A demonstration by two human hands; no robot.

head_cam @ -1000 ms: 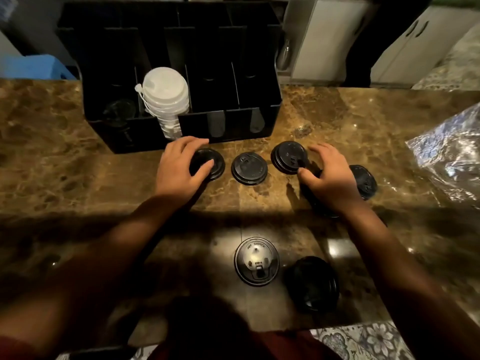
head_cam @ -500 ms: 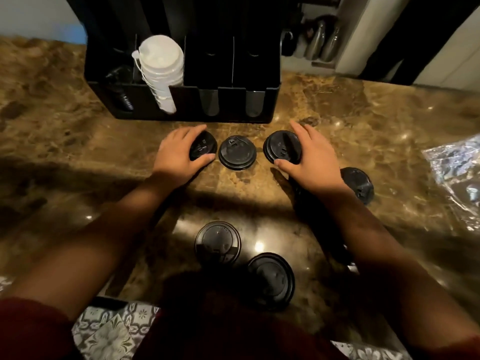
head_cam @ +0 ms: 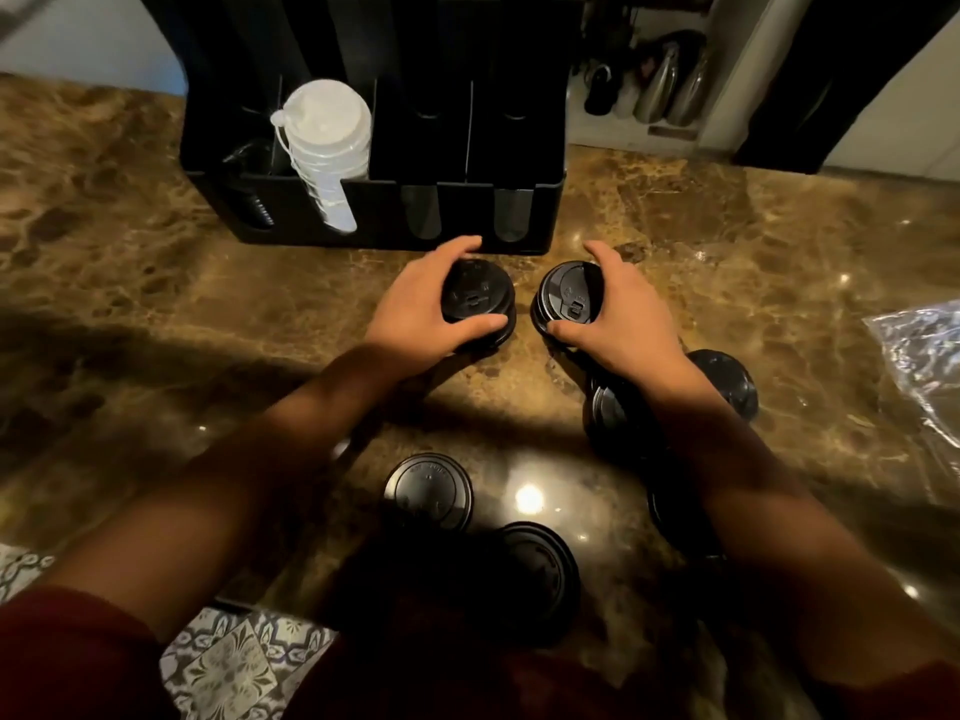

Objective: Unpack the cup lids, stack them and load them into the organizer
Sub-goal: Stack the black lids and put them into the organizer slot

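- Left hand point(head_cam: 423, 304) is gripping a black lid point(head_cam: 477, 298), thumb on the near rim, fingers curling over the far rim; the lid looks to be sitting on top of another, so a short stack appears to be forming under it.
- Right hand point(head_cam: 621, 317) is gripping a second black lid point(head_cam: 566, 298), thumb at the near edge, fingers wrapping the far side; this one is tilting a little and seems to be resting on more lids below.
- The two held lids are lying just apart, between the hands and directly in front of the black organizer point(head_cam: 374, 210).
- Organizer, beyond both hands: a white lid stack point(head_cam: 327, 142) is filling one slot; the slots ahead of the hands are showing dark, contents not readable.
- Loose lids remaining: one beyond the right wrist point(head_cam: 727, 381), one partly under the right forearm point(head_cam: 610, 407), two lying close to the body between the forearms point(head_cam: 428, 491) point(head_cam: 540, 569).
- Plastic wrapper point(head_cam: 919, 356) is lying well right of the right hand, so unpacking is looking done.
- Judgement: stacking is only beginning; gathering the scattered lids and loading the black ones are both still ahead.
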